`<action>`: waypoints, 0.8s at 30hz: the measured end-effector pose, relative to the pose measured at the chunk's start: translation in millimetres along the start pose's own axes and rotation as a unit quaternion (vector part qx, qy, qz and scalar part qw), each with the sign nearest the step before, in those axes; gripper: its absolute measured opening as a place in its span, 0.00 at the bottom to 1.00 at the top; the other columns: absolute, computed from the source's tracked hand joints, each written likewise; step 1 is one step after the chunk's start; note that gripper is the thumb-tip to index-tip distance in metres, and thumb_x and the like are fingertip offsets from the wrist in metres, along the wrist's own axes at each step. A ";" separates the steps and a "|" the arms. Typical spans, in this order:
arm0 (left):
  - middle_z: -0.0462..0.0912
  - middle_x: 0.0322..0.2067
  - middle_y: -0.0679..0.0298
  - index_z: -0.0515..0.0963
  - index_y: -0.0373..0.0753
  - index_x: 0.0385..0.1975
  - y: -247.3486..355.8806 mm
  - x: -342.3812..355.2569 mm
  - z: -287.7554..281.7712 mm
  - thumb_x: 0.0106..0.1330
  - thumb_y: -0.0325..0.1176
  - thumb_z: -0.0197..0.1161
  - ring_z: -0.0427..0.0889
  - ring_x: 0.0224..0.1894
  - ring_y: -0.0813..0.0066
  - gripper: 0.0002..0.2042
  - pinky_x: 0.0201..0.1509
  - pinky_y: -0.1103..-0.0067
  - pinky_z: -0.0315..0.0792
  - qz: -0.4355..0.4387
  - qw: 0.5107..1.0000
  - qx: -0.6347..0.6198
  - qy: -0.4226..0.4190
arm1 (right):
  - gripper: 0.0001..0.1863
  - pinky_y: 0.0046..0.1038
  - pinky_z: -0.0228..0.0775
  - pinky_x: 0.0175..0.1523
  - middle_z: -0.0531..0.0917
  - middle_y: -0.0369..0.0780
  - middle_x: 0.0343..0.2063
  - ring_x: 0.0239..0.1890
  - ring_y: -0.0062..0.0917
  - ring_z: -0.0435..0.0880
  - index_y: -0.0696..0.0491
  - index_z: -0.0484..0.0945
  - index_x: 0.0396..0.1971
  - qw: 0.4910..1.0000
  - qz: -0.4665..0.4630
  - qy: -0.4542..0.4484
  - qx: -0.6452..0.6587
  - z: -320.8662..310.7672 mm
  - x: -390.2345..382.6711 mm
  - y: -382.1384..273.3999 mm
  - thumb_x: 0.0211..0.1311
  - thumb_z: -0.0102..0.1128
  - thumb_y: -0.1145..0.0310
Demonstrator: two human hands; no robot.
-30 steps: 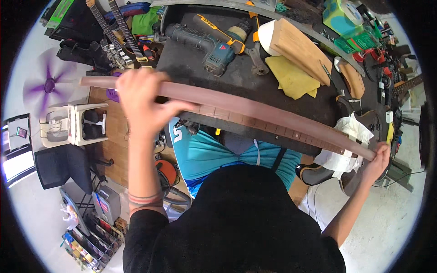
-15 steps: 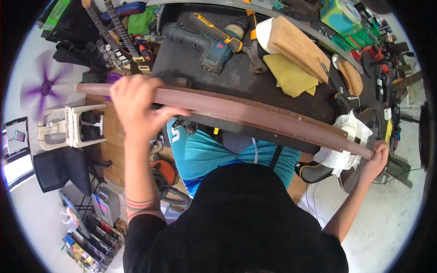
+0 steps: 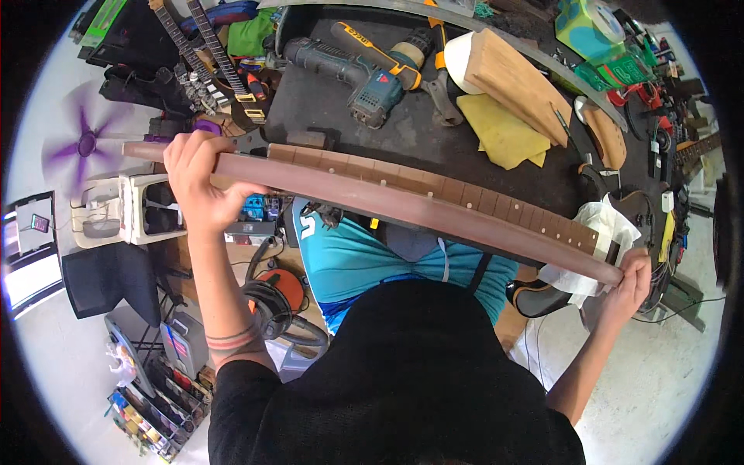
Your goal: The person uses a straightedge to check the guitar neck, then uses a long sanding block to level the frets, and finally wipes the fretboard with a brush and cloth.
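Observation:
A long reddish-brown bar (image 3: 403, 203) spans the view from left to right, smooth on the face toward me. My left hand (image 3: 200, 182) is closed round it near its left end, thumb on the near side. At the opposite end, my right hand (image 3: 626, 288) grips the tip. Along the bar's far side shows a brown guitar fretboard (image 3: 434, 184) with pale dot inlays. The bar hides part of it; whether they touch I cannot tell. White paper (image 3: 608, 225) covers part of the dark guitar body (image 3: 643, 205) at the fretboard's right end.
On the dark bench lie a blue-black power tool (image 3: 372, 97), a yellow cloth (image 3: 504, 136) and a wooden block (image 3: 519, 85). A purple fan (image 3: 87, 143) spins at left near a white plastic stool (image 3: 116, 209). An orange-and-black vacuum cleaner (image 3: 279, 294) stands on the floor.
Both hands and the bar have shifted left and slightly toward me. More of the fretboard's dotted face shows on the far side.

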State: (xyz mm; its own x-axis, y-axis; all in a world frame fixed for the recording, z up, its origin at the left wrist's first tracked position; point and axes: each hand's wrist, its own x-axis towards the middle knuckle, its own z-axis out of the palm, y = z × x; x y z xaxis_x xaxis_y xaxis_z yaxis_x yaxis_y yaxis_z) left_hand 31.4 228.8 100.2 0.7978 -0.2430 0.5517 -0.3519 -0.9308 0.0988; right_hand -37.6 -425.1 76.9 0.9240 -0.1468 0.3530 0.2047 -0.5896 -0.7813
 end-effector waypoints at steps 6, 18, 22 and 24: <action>0.76 0.29 0.63 0.79 0.40 0.30 68.9 26.4 35.0 0.45 0.78 0.70 0.74 0.35 0.58 0.39 0.47 0.64 0.63 0.035 0.999 -0.006 0.020 | 0.08 0.22 0.57 0.44 0.67 0.34 0.33 0.36 0.20 0.63 0.51 0.60 0.31 0.993 0.087 0.072 -0.046 -62.0 30.3 44.7 0.68 0.44 0.80; 0.76 0.28 0.64 0.79 0.42 0.28 52.4 25.8 25.2 0.42 0.75 0.73 0.74 0.34 0.59 0.37 0.45 0.64 0.63 0.039 0.999 0.000 0.014 | 0.09 0.23 0.57 0.44 0.66 0.34 0.31 0.35 0.20 0.62 0.51 0.61 0.29 0.991 0.091 0.100 -0.012 -37.7 27.7 28.5 0.68 0.49 0.77; 0.76 0.28 0.62 0.80 0.39 0.30 -15.1 -3.7 2.3 0.44 0.80 0.66 0.74 0.35 0.55 0.41 0.45 0.62 0.63 -0.013 1.000 0.003 0.005 | 0.09 0.23 0.59 0.45 0.68 0.37 0.32 0.36 0.21 0.65 0.54 0.63 0.29 1.000 -0.011 -0.009 0.025 15.6 13.3 -11.1 0.70 0.50 0.75; 0.75 0.27 0.62 0.80 0.40 0.30 3.3 6.9 9.5 0.45 0.79 0.67 0.73 0.35 0.56 0.40 0.46 0.63 0.63 -0.004 1.000 0.008 0.008 | 0.09 0.23 0.58 0.46 0.68 0.36 0.32 0.36 0.22 0.65 0.53 0.62 0.29 1.000 0.024 -0.007 -0.006 2.8 24.9 -2.9 0.69 0.52 0.75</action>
State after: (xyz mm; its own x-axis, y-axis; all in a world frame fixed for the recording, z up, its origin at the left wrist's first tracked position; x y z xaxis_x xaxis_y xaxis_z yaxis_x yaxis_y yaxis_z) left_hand 40.4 221.4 96.4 0.7925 -0.2317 0.5642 -0.3381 -0.9368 0.0901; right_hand -14.3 -424.8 86.5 0.9371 -0.1634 0.3085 0.1569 -0.5925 -0.7902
